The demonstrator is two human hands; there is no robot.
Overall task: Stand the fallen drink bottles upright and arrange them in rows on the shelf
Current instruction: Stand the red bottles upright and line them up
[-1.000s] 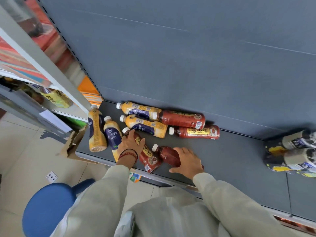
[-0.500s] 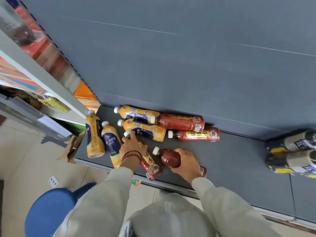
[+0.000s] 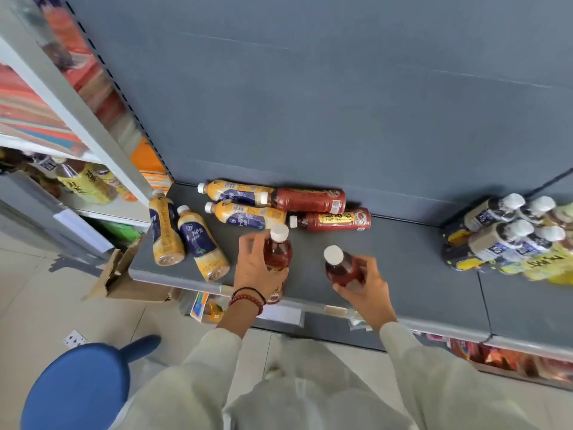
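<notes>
My left hand (image 3: 252,268) grips a red tea bottle (image 3: 277,251) with a white cap, held upright over the front of the grey shelf (image 3: 418,274). My right hand (image 3: 364,283) grips a second red tea bottle (image 3: 341,265), also cap up. Two more red bottles (image 3: 310,200) (image 3: 336,220) lie on their sides by the back panel. Several yellow bottles lie fallen: two near the back (image 3: 235,192) (image 3: 248,215) and two at the left end (image 3: 164,228) (image 3: 201,243).
Upright bottles with white caps (image 3: 511,231) stand packed at the shelf's right. A torn cardboard box (image 3: 124,277) sits below the shelf's left corner. A blue stool (image 3: 77,383) is at lower left. A neighbouring rack (image 3: 77,181) holds yellow bottles.
Both hands have lifted their red bottles from lying flat to cap-up. The camera has shifted, bringing the upright bottles at right more into view.
</notes>
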